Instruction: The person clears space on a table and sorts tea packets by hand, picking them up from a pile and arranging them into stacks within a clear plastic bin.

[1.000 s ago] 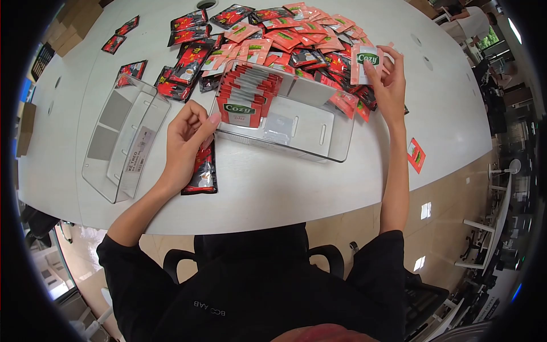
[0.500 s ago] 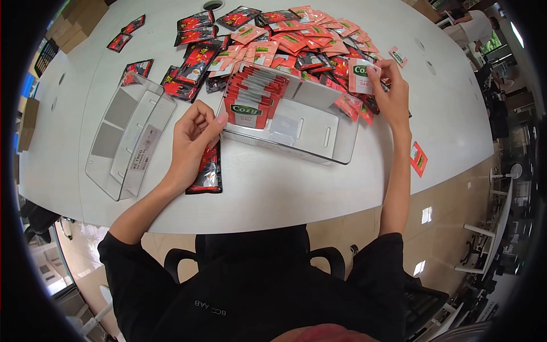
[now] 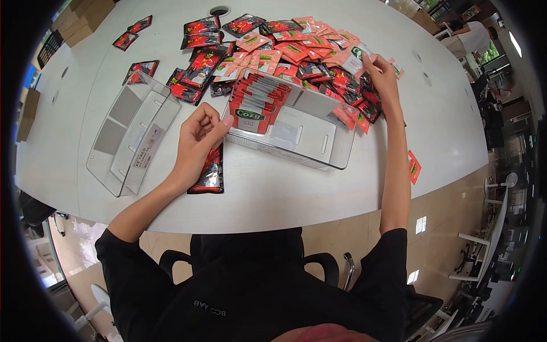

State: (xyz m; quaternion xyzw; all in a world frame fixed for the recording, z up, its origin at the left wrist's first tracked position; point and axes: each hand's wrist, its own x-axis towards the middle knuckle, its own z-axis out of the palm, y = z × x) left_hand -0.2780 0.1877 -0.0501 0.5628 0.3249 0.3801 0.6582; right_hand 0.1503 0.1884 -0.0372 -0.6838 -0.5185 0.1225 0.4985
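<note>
My left hand (image 3: pixel 200 137) has curled fingers, its thumb pressed to the near left corner of a clear plastic bin (image 3: pixel 290 149). Inside the bin's left side, a row of pink Cozy tea sachets (image 3: pixel 250 117) stands upright, with the right part of its floor bare. My right hand (image 3: pixel 383 80) pinches another Cozy tea sachet (image 3: pixel 354 60) by its right edge, above the right end of a loose heap of sachets (image 3: pixel 293 50). Under my left wrist lies a black and red coffee packet (image 3: pixel 209 176), partly hidden.
A second clear bin (image 3: pixel 128 142) sits at the left. Several black and red packets (image 3: pixel 191 82) lie behind it and in the heap. One pink sachet (image 3: pixel 414 167) lies right of my right forearm. Cardboard boxes (image 3: pixel 85 20) stand at the far left; a person (image 3: pixel 470 39) is at the far right.
My right hand has moved away from me with the tea sachet, which is now tilted over the heap. My left hand stays at the bin's corner. The view has shifted slightly.
</note>
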